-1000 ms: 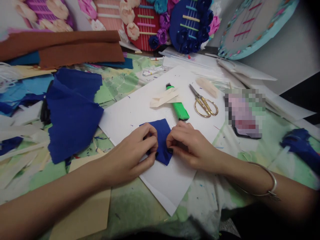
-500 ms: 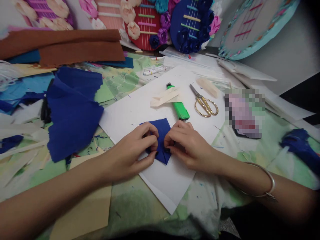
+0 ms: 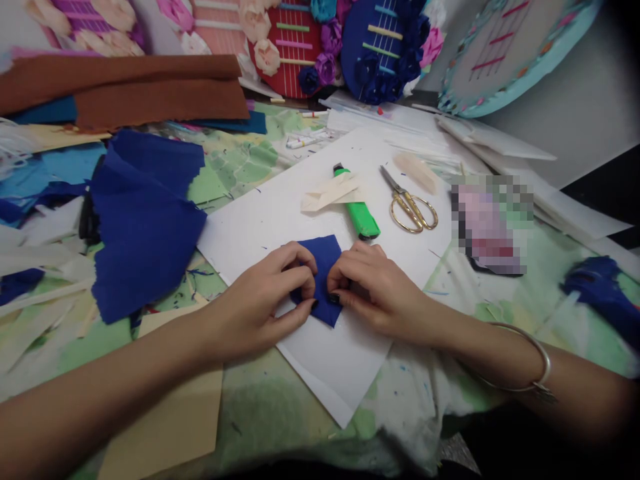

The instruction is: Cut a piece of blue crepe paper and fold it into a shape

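A small blue piece of crepe paper (image 3: 326, 257) lies over a white board (image 3: 345, 373) in front of me. My left hand (image 3: 280, 293) pinches its left side between thumb and fingers. On the right side, my right hand (image 3: 373, 287) pinches it too, fingers curled in. Both hands partly hide the paper. Just beyond them rests a green box cutter (image 3: 363, 220) with cream paper strips (image 3: 333, 193) across it. Gold-handled scissors (image 3: 407, 203) lie to its right, blades partly apart.
A large blue crepe sheet (image 3: 147, 227) lies at the left, with brown crepe paper (image 3: 165, 93) behind it. A tan sheet (image 3: 175, 407) is near my left forearm. Decorated round pieces, one of them blue (image 3: 373, 47), stand along the back. A blurred pinkish object (image 3: 487, 230) lies right.
The lower part of the blue crepe piece looks slightly flatter, its fold line less visible. Both hands stay in nearly the same place. The view has shifted very slightly.
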Motion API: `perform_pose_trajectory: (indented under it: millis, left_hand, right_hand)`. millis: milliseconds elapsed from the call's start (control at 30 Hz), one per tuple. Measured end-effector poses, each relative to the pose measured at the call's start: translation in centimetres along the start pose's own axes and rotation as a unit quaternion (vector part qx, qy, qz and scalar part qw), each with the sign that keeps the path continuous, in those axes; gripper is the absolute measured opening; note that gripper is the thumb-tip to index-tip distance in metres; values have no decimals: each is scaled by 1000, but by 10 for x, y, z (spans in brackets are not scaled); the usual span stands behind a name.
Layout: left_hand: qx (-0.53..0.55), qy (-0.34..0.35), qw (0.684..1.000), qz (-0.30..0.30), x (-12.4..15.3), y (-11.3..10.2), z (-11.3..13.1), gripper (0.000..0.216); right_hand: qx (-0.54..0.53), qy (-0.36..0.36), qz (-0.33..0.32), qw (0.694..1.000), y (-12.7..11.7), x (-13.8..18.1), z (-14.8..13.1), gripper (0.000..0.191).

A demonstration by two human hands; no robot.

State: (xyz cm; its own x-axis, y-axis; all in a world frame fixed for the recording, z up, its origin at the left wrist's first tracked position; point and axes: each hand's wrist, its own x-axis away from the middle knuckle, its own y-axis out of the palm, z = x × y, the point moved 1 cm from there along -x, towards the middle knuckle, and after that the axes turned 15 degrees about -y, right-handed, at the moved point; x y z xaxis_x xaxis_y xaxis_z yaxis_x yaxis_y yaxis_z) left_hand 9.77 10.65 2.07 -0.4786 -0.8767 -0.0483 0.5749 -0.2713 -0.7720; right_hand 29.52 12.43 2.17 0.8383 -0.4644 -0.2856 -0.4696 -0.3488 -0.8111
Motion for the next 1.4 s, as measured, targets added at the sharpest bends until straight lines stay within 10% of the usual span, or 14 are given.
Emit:
perform_pose_trajectory:
  millis: [1200,1400]
  left_hand:
    - [3,-8,1000,16,-1,0,-1,7]
    - [-55,97,991,70,6,2,1,14]
  right_hand:
    - [24,-46,27,998,4,3,4,19]
    - [26,-53,45,997,4,3,4,18]
